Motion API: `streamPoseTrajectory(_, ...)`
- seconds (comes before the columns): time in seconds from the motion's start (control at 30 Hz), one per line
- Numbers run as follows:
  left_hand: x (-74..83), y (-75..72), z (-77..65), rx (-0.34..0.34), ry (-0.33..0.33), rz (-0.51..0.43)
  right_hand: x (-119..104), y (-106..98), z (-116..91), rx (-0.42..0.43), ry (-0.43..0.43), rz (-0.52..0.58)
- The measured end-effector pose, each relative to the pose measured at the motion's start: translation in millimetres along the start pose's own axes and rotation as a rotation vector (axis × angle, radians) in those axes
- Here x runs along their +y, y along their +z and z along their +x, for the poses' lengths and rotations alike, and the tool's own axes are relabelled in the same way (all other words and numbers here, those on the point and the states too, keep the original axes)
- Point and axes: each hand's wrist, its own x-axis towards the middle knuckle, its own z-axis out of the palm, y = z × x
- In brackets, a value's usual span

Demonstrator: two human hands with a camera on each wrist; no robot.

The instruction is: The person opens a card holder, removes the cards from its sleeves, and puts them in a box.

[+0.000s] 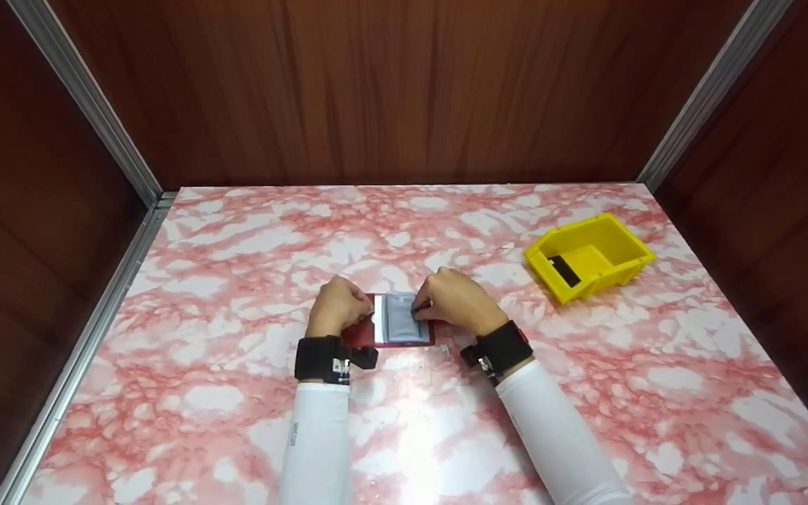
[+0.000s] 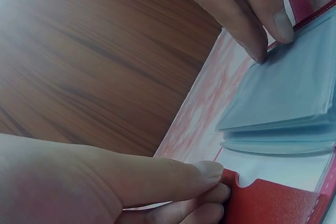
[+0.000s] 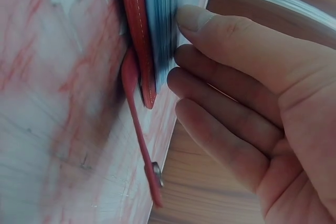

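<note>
A red card holder [image 1: 358, 337] lies spread on the table, with a stack of clear bluish plastic sleeves [image 2: 283, 93] inside it. My left hand [image 1: 337, 307] is at its left cover, thumb and curled fingers at the edge of the red inner pocket [image 2: 268, 203], which has a rounded notch. From the right, my right hand [image 1: 461, 300] pinches the sleeves' outer edge between thumb and fingertips; its other fingers are loosely bent. A red strap with a metal snap [image 3: 155, 174] sticks out past the holder's right side.
A yellow plastic bin [image 1: 590, 256] with a black label stands at the back right of the red-and-white marbled table [image 1: 236, 435]. Wood-grain panels [image 1: 404, 91] enclose the back and both sides, with metal rails [image 1: 88, 105] at the corners.
</note>
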Motion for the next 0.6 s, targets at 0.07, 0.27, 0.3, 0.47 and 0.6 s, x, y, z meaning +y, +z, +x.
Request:
streamPoseTrajectory(0.07,0.1,0.6,-0.3,0.002,-0.001,0.003,-0.9,0.8,0.0,0.003,-0.005,-0.008)
streamPoseTrajectory(0.27,0.8,0.2,-1.0,-0.003,0.011,0.006,-2.7,2.2,0.5,0.004,-0.032,-0.033)
streamPoseTrajectory(0.3,0.7,-0.1,-1.1,-0.004,0.015,0.007,-3.1,2.4,0.5,0.004,-0.031,-0.036)
streamPoseTrajectory(0.47,0.3,-0.6,-0.6,-0.011,0.02,-0.003,-6.2,3.7,2.1,0.005,-0.024,-0.041)
streamPoseTrajectory(0.6,0.2,-0.2,-0.7,-0.014,0.02,-0.014,-8.7,6.2,4.9,-0.001,-0.033,-0.044)
